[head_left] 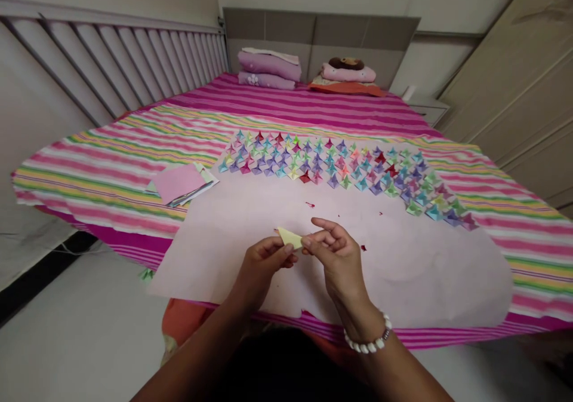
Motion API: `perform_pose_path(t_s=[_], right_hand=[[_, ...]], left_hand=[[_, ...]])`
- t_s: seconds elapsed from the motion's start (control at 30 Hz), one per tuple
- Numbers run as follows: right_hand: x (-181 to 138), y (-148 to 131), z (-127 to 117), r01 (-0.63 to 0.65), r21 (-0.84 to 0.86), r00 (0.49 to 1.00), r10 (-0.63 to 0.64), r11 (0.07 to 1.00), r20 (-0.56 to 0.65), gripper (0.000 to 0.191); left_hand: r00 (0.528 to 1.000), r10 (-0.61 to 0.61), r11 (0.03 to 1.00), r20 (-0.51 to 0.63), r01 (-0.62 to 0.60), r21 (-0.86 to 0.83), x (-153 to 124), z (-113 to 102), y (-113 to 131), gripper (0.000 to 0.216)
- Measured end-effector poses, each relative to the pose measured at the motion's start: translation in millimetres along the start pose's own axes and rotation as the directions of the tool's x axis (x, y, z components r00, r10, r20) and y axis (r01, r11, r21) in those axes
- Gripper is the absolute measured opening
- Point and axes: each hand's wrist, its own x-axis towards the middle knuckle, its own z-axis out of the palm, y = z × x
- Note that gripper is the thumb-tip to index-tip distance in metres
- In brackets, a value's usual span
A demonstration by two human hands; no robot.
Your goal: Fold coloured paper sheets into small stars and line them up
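Hard for me to see: the underside of the yellow paper (290,236); both forearms (197,342) run off my bottom edge.
Left hand (262,261): angled in from lower left, thumb on top, grip closed on the paper's lower part.
Right hand (336,254): grip pinched on its right corner, other fingers (326,223) lifted loosely.
Yellow paper: small, pale, folded, pointed at upper left, above the pale sheet (224,229).
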Motion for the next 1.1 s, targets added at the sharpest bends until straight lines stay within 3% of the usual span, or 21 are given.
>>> perform_pose_path(t_s=[0.1, 0.37, 0.5, 0.63, 0.73, 0.93, 1.1], right_hand=[[-2, -1, 1, -0.018, 0.013, 0.999, 0.017, 1.000, 0.040, 0.041], [1, -13, 0, -0.177, -0.104, 0.950, 0.197, 0.979, 0.243, 0.023], [2, -9, 1, -0.201, -0.135, 0.953, 0.226, 0.970, 0.203, 0.023], [3, -5, 0, -0.147, -0.161, 0.974, 0.172, 0.976, 0.150, 0.022], [4, -5, 0, -0.130, -0.168, 0.971, 0.159, 0.977, 0.178, 0.023], [3, -10, 2, -0.165, -0.061, 0.946, 0.175, 0.984, 0.271, 0.031], [0, -10, 3, -0.217, 0.018, 0.942, 0.205, 0.976, 0.265, 0.018]], left_hand=[[1.000, 0.004, 1.000, -0.022, -0.004, -0.007, 2, -3, -1, 0.019], [0.991, 0.007, 0.995, 0.135, -0.020, 0.096, 4, -15, 13, 0.019], [0.993, 0.007, 0.994, 0.119, -0.020, 0.110, 2, -11, 14, 0.024], [0.995, 0.054, 0.991, 0.084, -0.064, 0.121, 1, -8, 11, 0.021], [0.992, 0.080, 0.991, 0.093, -0.089, 0.096, 2, -9, 9, 0.018], [0.986, -0.051, 0.994, 0.161, 0.066, -0.089, 4, -12, 6, 0.019], [0.978, -0.109, 0.961, 0.180, 0.150, -0.232, 5, -10, 4, 0.021]])
